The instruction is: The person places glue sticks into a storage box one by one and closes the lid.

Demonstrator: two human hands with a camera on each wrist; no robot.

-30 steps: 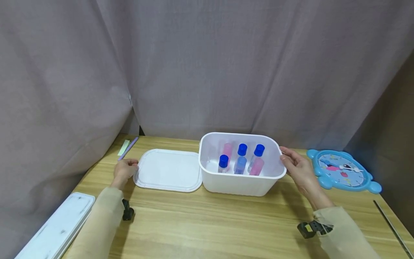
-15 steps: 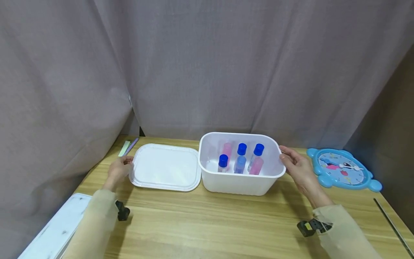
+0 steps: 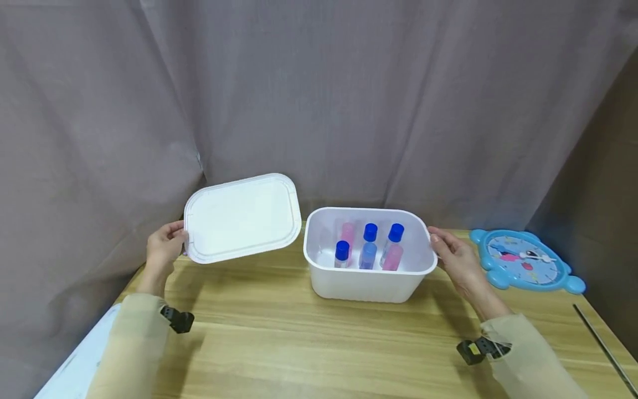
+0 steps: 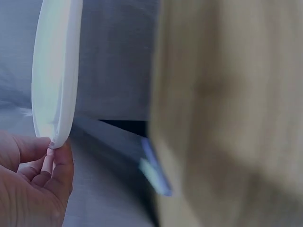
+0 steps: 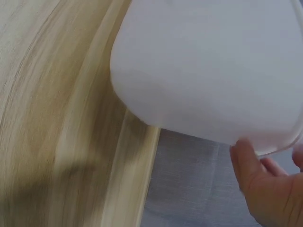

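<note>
A white plastic lid [image 3: 242, 219] is raised above the table, tilted, its right end higher. My left hand [image 3: 163, 249] pinches its left edge between thumb and fingers; the left wrist view shows the lid [image 4: 57, 71] edge-on. To its right stands an uncovered white storage box [image 3: 366, 285] on the table. Inside are several small bottles, including clear ones with blue caps [image 3: 370, 231] and pink ones [image 3: 392, 257]. My right hand [image 3: 458, 266] holds the box's right end at the rim, thumb and fingers against the wall. Part of its fingers is hidden in the right wrist view.
A blue cartoon clock [image 3: 523, 260] lies right of the box. A thin dark strip [image 3: 603, 341] lies near the right edge. A white board [image 3: 82, 354] is at the left, partly behind the sleeve. A purple pen [image 4: 157, 168] lies at the back left. Grey curtains [image 3: 319, 100] enclose the table.
My left hand has lifted the lid off the table, moving it up and left and tilting it. The right hand and the box have hardly moved.
</note>
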